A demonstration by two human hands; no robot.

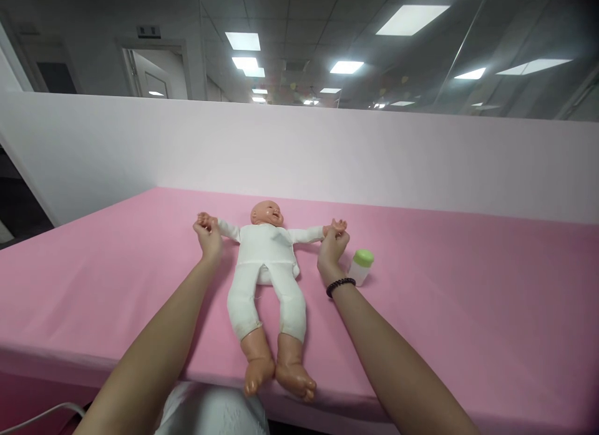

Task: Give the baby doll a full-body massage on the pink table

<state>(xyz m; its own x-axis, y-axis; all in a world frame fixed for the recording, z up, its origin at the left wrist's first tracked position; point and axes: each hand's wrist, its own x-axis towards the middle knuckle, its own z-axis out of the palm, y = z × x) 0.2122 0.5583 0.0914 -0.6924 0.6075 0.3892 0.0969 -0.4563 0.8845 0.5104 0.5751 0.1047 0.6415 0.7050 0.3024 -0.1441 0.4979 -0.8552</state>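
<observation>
A baby doll with a white cloth body lies on its back on the pink-covered table, feet toward me and both arms stretched out sideways. My left hand is closed around the doll's hand on the left side. On the other side, my right hand grips the doll's other hand, whose small fingers stick out above mine. A dark coiled band circles my right wrist. Just right of that wrist stands a small clear bottle with a green lid.
A white panel rises along the table's back edge, with glass above it reflecting ceiling lights. The table's front edge runs just past the doll's feet. A pale cable hangs at the lower left.
</observation>
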